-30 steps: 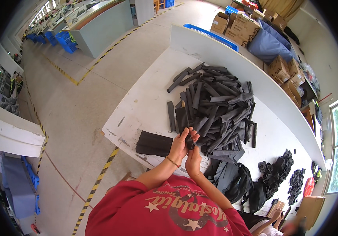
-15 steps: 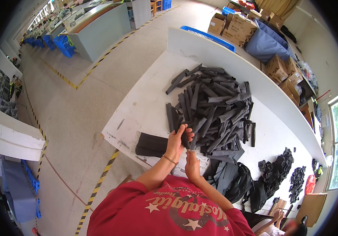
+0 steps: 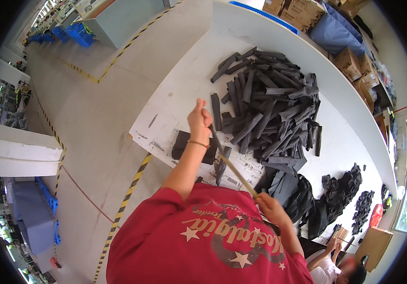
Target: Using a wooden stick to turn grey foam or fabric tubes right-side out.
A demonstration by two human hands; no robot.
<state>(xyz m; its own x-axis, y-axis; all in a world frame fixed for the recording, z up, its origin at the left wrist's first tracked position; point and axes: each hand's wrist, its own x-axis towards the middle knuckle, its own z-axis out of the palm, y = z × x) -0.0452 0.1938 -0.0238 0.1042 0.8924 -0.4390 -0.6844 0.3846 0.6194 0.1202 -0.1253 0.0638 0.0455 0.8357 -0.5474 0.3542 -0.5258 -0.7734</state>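
Both hands have drawn apart since the earlier frame: the left hand is raised, fist closed on a dark fabric strip, while the right hand grips a thin wooden stick running into it. Beyond them, black strips pile on the white counter.

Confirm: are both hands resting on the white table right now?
No. The left hand is raised above the white table and the right hand is drawn back near the body, a thin stick between them.
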